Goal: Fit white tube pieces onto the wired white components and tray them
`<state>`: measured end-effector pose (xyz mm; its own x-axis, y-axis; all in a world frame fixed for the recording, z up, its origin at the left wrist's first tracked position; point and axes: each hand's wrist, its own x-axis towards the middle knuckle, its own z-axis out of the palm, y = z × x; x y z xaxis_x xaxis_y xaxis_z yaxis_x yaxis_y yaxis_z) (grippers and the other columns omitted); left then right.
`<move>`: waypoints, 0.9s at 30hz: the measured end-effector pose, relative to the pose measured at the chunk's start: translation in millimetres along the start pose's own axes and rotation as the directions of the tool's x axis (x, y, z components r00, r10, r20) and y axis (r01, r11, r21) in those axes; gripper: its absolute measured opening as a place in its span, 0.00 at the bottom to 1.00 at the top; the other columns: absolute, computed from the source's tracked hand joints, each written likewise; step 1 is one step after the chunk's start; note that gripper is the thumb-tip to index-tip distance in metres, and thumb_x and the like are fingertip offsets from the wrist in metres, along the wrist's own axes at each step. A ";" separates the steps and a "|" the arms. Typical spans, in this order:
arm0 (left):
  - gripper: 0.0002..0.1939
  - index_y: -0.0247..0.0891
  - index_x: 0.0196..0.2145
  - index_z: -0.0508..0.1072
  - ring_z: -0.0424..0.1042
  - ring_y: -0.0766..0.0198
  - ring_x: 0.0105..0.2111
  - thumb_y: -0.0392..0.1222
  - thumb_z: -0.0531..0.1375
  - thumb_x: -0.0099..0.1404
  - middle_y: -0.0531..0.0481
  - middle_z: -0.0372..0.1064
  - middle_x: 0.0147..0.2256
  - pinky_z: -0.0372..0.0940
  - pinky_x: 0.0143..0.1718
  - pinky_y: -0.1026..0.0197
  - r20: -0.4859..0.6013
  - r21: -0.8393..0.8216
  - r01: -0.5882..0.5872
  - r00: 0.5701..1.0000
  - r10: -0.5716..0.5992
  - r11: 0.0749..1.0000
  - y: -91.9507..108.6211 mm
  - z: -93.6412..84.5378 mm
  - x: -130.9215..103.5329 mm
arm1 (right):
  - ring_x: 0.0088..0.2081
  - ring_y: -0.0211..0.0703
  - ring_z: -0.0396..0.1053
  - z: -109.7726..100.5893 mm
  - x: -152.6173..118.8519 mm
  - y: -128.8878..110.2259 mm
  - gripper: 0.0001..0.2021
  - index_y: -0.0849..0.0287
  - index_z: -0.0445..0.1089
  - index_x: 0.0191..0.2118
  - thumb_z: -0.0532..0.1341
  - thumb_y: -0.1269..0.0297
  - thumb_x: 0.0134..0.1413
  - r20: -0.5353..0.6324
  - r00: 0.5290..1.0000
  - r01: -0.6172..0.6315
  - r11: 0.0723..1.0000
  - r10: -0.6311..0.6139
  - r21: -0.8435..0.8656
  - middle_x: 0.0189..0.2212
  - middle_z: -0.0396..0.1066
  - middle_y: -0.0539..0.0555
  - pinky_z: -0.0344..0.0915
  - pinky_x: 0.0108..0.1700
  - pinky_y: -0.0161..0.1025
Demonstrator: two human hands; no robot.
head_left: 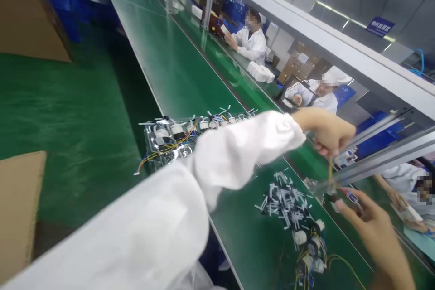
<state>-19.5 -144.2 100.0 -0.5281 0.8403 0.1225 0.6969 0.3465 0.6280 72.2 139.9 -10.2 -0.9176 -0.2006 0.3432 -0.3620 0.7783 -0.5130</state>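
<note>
- The left hand [335,133] reached far across, wrist bent downward, pinching yellow wires [330,170].
- The right hand [370,217] held the small motor [333,196] below, near the desk's [248,235] far edge.
- A blue sign's [379,26] white characters were too blurred to read.

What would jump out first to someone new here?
A white sleeve slanting across the middle stands out first, its left hand pinching yellow wires above a small part held in the right hand. Below, a pile of spiky white pieces lies on the green worktop.
</note>
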 end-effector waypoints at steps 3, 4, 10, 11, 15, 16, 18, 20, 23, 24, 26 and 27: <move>0.12 0.37 0.17 0.74 0.69 0.63 0.20 0.27 0.64 0.54 0.51 0.73 0.18 0.63 0.28 0.60 -0.001 0.078 0.208 0.978 -0.209 0.975 -20.8 -11.1 -42.9 | 0.26 0.43 0.65 44.7 4.9 -30.8 0.20 0.56 0.79 0.43 0.66 0.44 0.60 0.192 0.979 0.068 0.997 -0.072 0.025 0.25 0.70 0.50 0.63 0.28 0.38; 0.11 0.38 0.18 0.75 0.70 0.62 0.22 0.27 0.64 0.53 0.51 0.74 0.19 0.63 0.30 0.60 -0.024 0.091 0.283 0.959 -0.282 0.955 -29.9 -12.2 -54.9 | 0.27 0.43 0.65 58.9 8.3 -41.2 0.19 0.57 0.79 0.40 0.64 0.44 0.62 0.232 0.966 0.109 0.994 -0.112 0.023 0.25 0.70 0.50 0.62 0.29 0.38; 0.08 0.38 0.20 0.76 0.72 0.60 0.26 0.28 0.62 0.51 0.52 0.71 0.17 0.65 0.36 0.60 -0.175 0.149 0.496 0.865 -0.471 0.856 -84.6 -15.6 -89.9 | 0.26 0.40 0.62 132.6 53.9 -82.5 0.14 0.61 0.76 0.34 0.65 0.54 0.60 0.277 0.944 0.221 0.967 -0.178 -0.130 0.23 0.69 0.48 0.56 0.30 0.36; 0.08 0.38 0.21 0.77 0.72 0.60 0.27 0.28 0.62 0.51 0.53 0.70 0.17 0.66 0.37 0.59 -0.203 0.155 0.506 0.857 -0.474 0.849 -92.1 -16.2 -91.2 | 0.27 0.40 0.64 144.1 62.7 -85.9 0.12 0.61 0.76 0.35 0.65 0.56 0.59 0.279 0.945 0.221 0.961 -0.170 -0.165 0.25 0.71 0.49 0.57 0.32 0.36; 0.07 0.35 0.22 0.77 0.74 0.58 0.30 0.26 0.64 0.51 0.50 0.72 0.19 0.67 0.41 0.57 -0.289 0.171 0.551 0.820 -0.494 0.817 -117.8 -7.4 -91.8 | 0.36 0.44 0.71 191.1 89.1 -94.8 0.08 0.62 0.77 0.38 0.69 0.63 0.56 0.316 0.940 0.223 0.934 -0.129 -0.280 0.34 0.77 0.55 0.61 0.40 0.36; 0.05 0.34 0.24 0.78 0.74 0.58 0.31 0.27 0.66 0.53 0.49 0.74 0.22 0.68 0.42 0.56 -0.310 0.172 0.567 0.808 -0.502 0.806 -123.4 -1.6 -91.7 | 0.38 0.45 0.72 202.3 92.8 -96.4 0.07 0.62 0.77 0.38 0.69 0.64 0.56 0.326 0.938 0.219 0.925 -0.113 -0.310 0.36 0.78 0.57 0.62 0.42 0.37; 0.02 0.33 0.30 0.79 0.76 0.58 0.36 0.32 0.68 0.58 0.47 0.78 0.30 0.69 0.46 0.54 -0.345 0.177 0.591 0.786 -0.513 0.787 -133.6 12.4 -91.3 | 0.41 0.47 0.74 221.5 97.4 -99.0 0.05 0.63 0.77 0.37 0.69 0.67 0.56 0.343 0.937 0.204 0.909 -0.073 -0.364 0.38 0.79 0.60 0.63 0.43 0.38; 0.06 0.33 0.37 0.79 0.77 0.57 0.42 0.39 0.68 0.65 0.45 0.79 0.39 0.70 0.51 0.50 -0.362 0.195 0.600 0.779 -0.512 0.776 -141.9 25.9 -90.6 | 0.43 0.50 0.76 234.7 99.8 -101.2 0.04 0.63 0.77 0.35 0.69 0.69 0.56 0.352 0.935 0.183 0.896 -0.032 -0.404 0.39 0.79 0.63 0.65 0.44 0.39; 0.10 0.33 0.43 0.79 0.76 0.53 0.49 0.42 0.68 0.68 0.42 0.77 0.47 0.69 0.55 0.45 -0.358 0.238 0.592 0.791 -0.496 0.770 -148.0 36.8 -87.8 | 0.46 0.55 0.77 241.9 101.2 -103.7 0.04 0.63 0.78 0.36 0.71 0.70 0.54 0.357 0.934 0.153 0.892 0.010 -0.426 0.41 0.80 0.65 0.67 0.46 0.41; 0.10 0.34 0.43 0.79 0.75 0.51 0.51 0.40 0.69 0.66 0.40 0.77 0.48 0.68 0.56 0.45 -0.357 0.252 0.585 0.797 -0.488 0.771 -148.0 37.2 -86.1 | 0.46 0.56 0.77 241.2 100.9 -104.4 0.05 0.64 0.78 0.37 0.71 0.70 0.54 0.360 0.933 0.148 0.896 0.014 -0.420 0.41 0.80 0.65 0.68 0.47 0.42; 0.11 0.34 0.41 0.80 0.74 0.46 0.54 0.33 0.70 0.59 0.37 0.77 0.49 0.64 0.59 0.44 -0.354 0.279 0.574 0.807 -0.473 0.770 -144.6 34.2 -81.0 | 0.48 0.56 0.77 235.2 98.7 -105.5 0.10 0.64 0.79 0.43 0.72 0.69 0.54 0.372 0.928 0.155 0.911 -0.002 -0.382 0.43 0.80 0.65 0.69 0.49 0.44; 0.14 0.35 0.39 0.81 0.74 0.44 0.55 0.29 0.71 0.54 0.35 0.78 0.48 0.62 0.60 0.44 -0.353 0.289 0.572 0.809 -0.470 0.768 -141.3 31.4 -77.6 | 0.49 0.56 0.77 229.6 96.7 -105.7 0.15 0.63 0.78 0.48 0.73 0.68 0.54 0.379 0.925 0.166 0.921 -0.023 -0.351 0.45 0.80 0.64 0.69 0.51 0.44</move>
<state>-61.7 -245.2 -22.3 -0.9261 0.3697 0.0750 0.3729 0.8672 0.3299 -16.0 -98.4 -103.5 -0.9030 -0.4286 0.0310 -0.4285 0.8928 -0.1389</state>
